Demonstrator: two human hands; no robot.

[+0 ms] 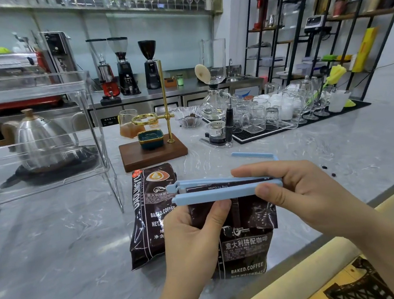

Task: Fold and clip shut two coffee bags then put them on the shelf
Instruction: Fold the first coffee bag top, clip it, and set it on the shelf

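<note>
While the left hand (193,230) grips the near coffee bag (244,240) below its fold, the right hand (297,188) pinches the half-closed blue clip (218,190) astride it; next: latch its free end.

Wooden drip stand (153,153) mid-bench (57,257), brass pole upright. Left of it: steel kettle (40,139) seen through a clear acrylic rack. Right of it: siphon brewer (216,114), then upturned glasses (260,117) on a black mat. Behind it: three grinders (124,65).
</note>
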